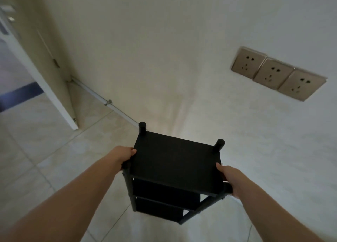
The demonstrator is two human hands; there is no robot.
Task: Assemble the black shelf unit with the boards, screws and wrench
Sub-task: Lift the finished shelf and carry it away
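Gripping the top of the shelf (175, 161) from both sides, the two hands hold it upright over the tiled floor (45, 150), close to the wall (182, 59). The left hand (124, 155) has its thumb laid on the top board's left edge, with the other fingers curled round the near-left post below (they are mostly hidden). The right hand (230, 178) sets its thumb on the right edge of the board, and its fingers wrap the near-right post where the top board ends. Both forearms reach in from the bottom corners. Two round post ends stand above the far corners of the top board, and two lower boards show beneath it between the black posts. On the wall to the right sit three sockets (278, 74) in a row. At the left a door (45, 68) stands open.
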